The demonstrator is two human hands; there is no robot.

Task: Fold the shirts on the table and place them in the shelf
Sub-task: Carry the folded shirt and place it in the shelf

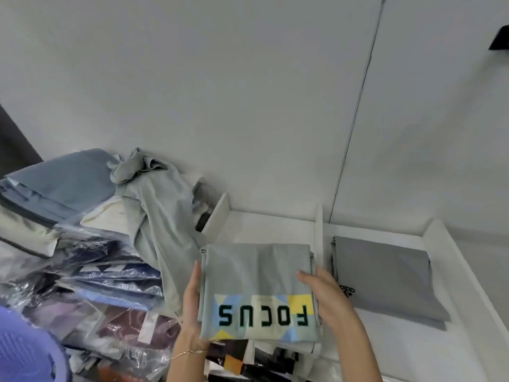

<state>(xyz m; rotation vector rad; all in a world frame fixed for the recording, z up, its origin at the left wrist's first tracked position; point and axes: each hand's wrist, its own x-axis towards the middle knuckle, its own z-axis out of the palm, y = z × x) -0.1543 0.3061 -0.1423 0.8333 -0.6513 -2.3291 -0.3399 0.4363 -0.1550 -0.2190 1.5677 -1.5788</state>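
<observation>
Looks like a clothing stockroom: stacks of plastic-bagged garments (110, 274), white divided shelf (319, 224) holding a folded grey shirt (385, 274), bare white walls (248, 92).

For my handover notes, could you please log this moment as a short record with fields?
held item: folded FOCUS shirt, pale grey-green, print facing up
left hand: holds the shirt's left edge
right hand: holds its right edge, thumb on top
shelf: white, with a divider
already shelved: folded grey adidas shirt, compartment right of divider
unfolded: grey-green shirt draped over bagged clothes, left
</observation>
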